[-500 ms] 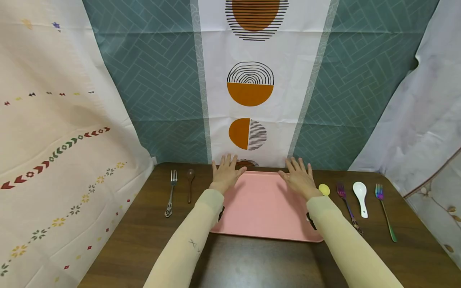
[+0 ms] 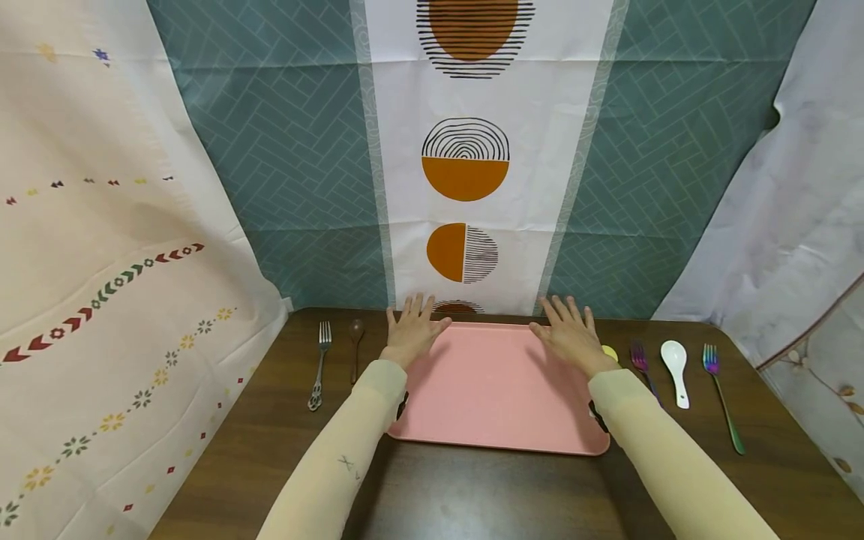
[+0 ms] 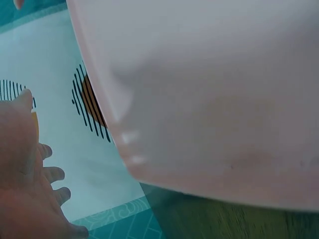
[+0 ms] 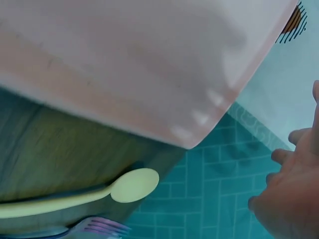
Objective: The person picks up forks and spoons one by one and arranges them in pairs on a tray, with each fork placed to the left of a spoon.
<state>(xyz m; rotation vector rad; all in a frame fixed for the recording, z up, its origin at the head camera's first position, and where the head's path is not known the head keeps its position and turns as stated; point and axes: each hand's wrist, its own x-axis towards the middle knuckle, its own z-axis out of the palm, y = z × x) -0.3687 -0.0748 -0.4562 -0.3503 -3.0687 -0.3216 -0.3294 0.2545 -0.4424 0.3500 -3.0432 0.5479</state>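
Observation:
A pink rectangular tray (image 2: 499,390) lies on the wooden table. Over its far left corner my left hand (image 2: 409,335) reaches forward, fingers spread and holding nothing. My right hand (image 2: 569,335) is stretched out the same way over the far right corner. Both wrist views show the left hand (image 3: 25,174) and the right hand (image 4: 294,194) apart from the tray's surface. Beside the tray on the right lies a yellow spoon (image 4: 134,185), mostly hidden by my right forearm in the head view, with a purple fork (image 2: 638,357) next to it.
Left of the tray lie a silver fork (image 2: 320,367) and a brown wooden spoon (image 2: 356,341). A white spoon (image 2: 675,367) and a rainbow-coloured fork (image 2: 721,390) lie at the right. Behind the table hangs a patterned cloth (image 2: 310,150).
My hands have moved slightly apart, the left one to the left and the right one to the right. More of the yellow spoon and purple fork is now covered by my right arm.

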